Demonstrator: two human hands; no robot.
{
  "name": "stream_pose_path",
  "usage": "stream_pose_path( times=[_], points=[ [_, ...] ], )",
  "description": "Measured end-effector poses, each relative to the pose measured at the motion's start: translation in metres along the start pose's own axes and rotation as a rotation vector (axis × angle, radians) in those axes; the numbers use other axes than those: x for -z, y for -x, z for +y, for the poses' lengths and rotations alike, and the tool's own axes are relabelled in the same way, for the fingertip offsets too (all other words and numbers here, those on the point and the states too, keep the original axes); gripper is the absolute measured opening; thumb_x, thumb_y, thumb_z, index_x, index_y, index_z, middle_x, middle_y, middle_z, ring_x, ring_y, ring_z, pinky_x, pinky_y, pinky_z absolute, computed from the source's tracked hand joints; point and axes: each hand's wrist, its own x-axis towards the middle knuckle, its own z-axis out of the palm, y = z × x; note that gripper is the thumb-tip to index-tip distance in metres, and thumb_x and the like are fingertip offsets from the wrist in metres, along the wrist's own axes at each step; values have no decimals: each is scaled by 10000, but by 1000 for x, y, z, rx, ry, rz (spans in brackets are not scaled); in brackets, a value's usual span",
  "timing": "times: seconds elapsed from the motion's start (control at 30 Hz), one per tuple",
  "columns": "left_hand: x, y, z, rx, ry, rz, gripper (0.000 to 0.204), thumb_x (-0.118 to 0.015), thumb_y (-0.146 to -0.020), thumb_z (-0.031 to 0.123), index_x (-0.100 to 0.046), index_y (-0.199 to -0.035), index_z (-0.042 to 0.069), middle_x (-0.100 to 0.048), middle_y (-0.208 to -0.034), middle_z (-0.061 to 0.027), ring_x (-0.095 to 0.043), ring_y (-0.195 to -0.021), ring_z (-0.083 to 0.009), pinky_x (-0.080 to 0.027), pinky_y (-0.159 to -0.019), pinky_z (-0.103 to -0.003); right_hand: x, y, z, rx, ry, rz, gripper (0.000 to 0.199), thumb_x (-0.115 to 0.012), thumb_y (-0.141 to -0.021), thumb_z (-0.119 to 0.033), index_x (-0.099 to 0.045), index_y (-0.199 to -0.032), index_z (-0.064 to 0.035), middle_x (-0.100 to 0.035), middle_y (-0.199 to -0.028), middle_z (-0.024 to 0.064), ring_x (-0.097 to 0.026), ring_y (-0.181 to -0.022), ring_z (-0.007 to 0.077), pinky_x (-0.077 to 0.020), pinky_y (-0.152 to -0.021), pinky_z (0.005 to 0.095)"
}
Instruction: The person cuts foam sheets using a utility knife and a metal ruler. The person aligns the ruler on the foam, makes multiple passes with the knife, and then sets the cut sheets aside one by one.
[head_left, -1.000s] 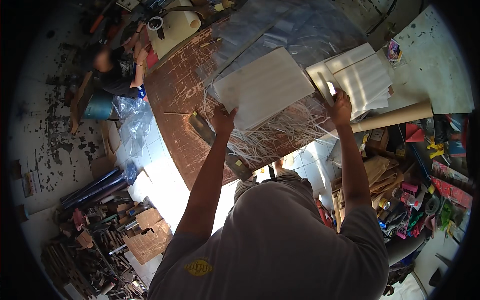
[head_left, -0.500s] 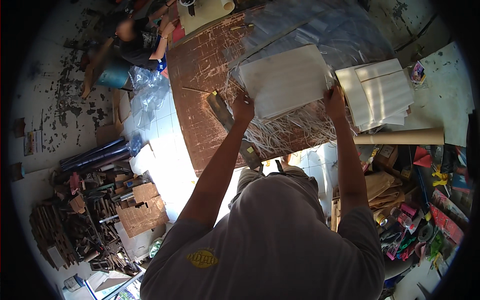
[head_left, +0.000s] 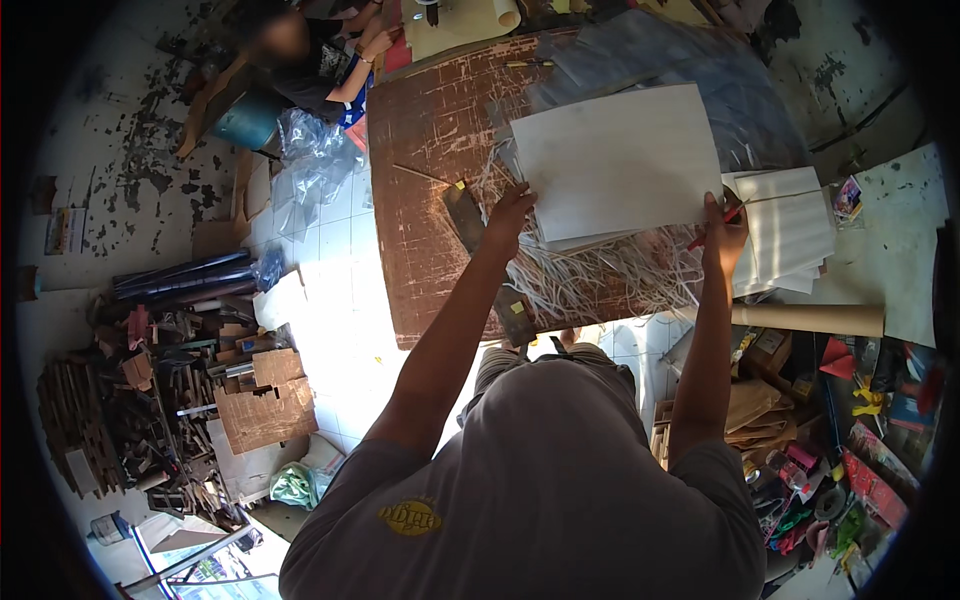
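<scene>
A pale, off-white rectangular sheet (head_left: pixel 620 160) is held up a little over the table, its surface slightly bowed. My left hand (head_left: pixel 512 218) pinches its lower left corner. At the lower right corner my right hand (head_left: pixel 726 235) grips it, and a thin red-handled tool (head_left: pixel 735 212), its kind unclear, also sits in that hand. Other sheets show under the lower edge. Below lies a tangle of narrow whitish strips (head_left: pixel 580 275). A dark flat bar (head_left: pixel 465 218) with yellow patches runs beside my left forearm, which partly covers it.
The worn brown table (head_left: pixel 420 240) carries grey translucent sheets (head_left: pixel 640 60) at the back. A stack of pale sheets (head_left: pixel 795 230) and a brown roll (head_left: pixel 810 318) are at the right. A person (head_left: pixel 320 80) works at the far left. Wood scraps (head_left: pixel 150 400) pile on the floor.
The pale sheet has lifted off the table and shifted right with both my hands. The red tool in my right hand now shows. The whole view has also moved somewhat.
</scene>
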Motion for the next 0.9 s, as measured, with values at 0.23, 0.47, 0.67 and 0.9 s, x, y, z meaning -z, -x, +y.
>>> stream_pose_path(
  times=[0.23,0.47,0.67,0.9],
  points=[
    [34,84,60,-405,165,-127,345,-726,-998,152,-591,-1300,54,-699,-1182,-41,-633,-1063,-132,-490,-911,-326,12,41,-18,-140,-395,-11,187,-796,-943,-95,-614,-984,-108,-563,-849,-65,-452,-681,46,-375,-608,235],
    [110,176,73,-479,296,-217,387,-662,-1026,84,-560,-1397,39,-696,-1221,-69,-664,-1051,-136,-536,-903,-327,-40,111,-4,-310,-385,-223,286,-754,-972,-204,-485,-930,-114,-614,-907,22,-613,-646,121,-514,-370,264],
    [171,235,90,-521,260,-229,459,-683,-995,32,-529,-1427,55,-632,-1290,-74,-674,-965,-110,-566,-773,-288,-121,204,-27,-516,-214,-418,301,-714,-989,-283,-497,-1007,-75,-459,-772,13,-545,-424,164,-502,-279,323],
    [244,269,95,-515,317,-269,484,-744,-917,-53,-520,-1334,48,-622,-1262,-73,-678,-1097,-143,-571,-914,-321,-179,268,12,-469,7,-524,348,-706,-997,-356,-596,-1082,-36,-532,-786,16,-519,-456,132,-454,-374,292]
  ],
)
